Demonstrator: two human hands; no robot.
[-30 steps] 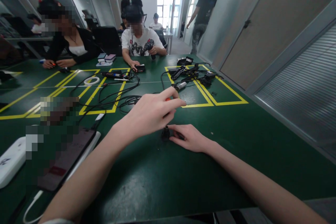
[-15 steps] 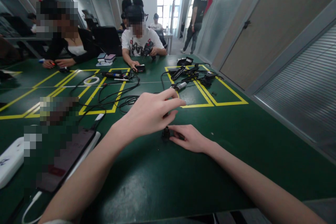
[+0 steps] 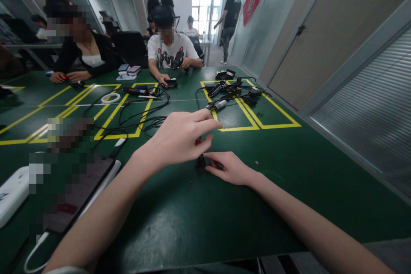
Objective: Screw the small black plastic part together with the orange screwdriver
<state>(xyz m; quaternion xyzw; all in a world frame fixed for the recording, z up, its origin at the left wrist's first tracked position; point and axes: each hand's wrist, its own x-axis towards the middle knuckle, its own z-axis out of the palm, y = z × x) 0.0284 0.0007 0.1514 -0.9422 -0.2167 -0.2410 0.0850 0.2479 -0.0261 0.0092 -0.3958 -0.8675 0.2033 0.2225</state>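
My left hand (image 3: pixel 181 137) is raised over the table, its fingers curled around a small upright tool with a red handle (image 3: pixel 198 140). Most of that tool is hidden by the hand, so its kind is not clear. Directly beneath it, a small black part (image 3: pixel 200 163) with a wider base stands on the green tabletop (image 3: pixel 180 218). From the right, my right hand (image 3: pixel 229 168) rests low on the table and pinches this part between thumb and fingers.
Black cables and tools (image 3: pixel 231 87) lie inside yellow-taped outlines beyond my hands. A phone (image 3: pixel 80 188) and a white power strip (image 3: pixel 19 188) are at the left. Across the table, one person holds a drill (image 3: pixel 177 60); another sits at far left. A white ring (image 3: pixel 111 98) lies nearby.
Both hands keep nearly the same pose, and a bit of red handle now shows under my left fingers. In the background, the walking person has moved left.
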